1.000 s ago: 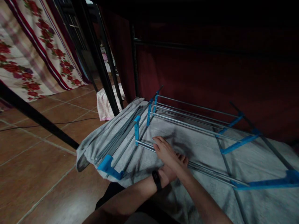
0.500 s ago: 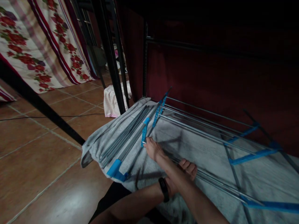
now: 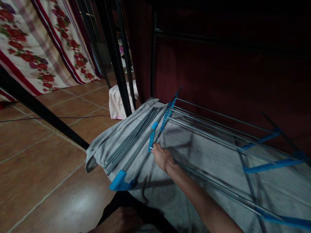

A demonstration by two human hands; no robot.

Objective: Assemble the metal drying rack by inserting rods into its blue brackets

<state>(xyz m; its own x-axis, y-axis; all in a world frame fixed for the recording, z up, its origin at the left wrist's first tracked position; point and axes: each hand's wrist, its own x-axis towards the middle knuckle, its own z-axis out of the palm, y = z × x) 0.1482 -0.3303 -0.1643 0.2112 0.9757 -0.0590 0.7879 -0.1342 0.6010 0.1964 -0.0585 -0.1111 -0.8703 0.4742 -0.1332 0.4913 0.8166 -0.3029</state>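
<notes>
My right hand [image 3: 162, 158] is closed around thin metal rods [image 3: 194, 173], close to their left ends. A bright rod tip pokes out past the fingers against a blue perforated plastic bracket [image 3: 152, 139]; whether it sits in a hole I cannot tell. The rods slant down to a blue bar [image 3: 286, 220] at lower right. Dark and blurred, my left hand [image 3: 125, 218] is low in front of me by my leg, its fingers unclear. A grey tube [image 3: 136, 150] of the rack frame carries a blue corner piece [image 3: 119, 181] at its near end.
Several loose grey tubes [image 3: 133, 137] lie on the grey blanket [image 3: 201, 142]. Farther back, fitted rods [image 3: 218, 134] span between blue brackets. Black metal posts [image 3: 119, 61] rise at the left, and a dark cable [image 3: 55, 118] crosses the tiled floor [image 3: 55, 161].
My left hand has let go of the rods and drawn back down and left toward my leg. My right hand stays at the bracket with the rod ends. The view has shifted slightly.
</notes>
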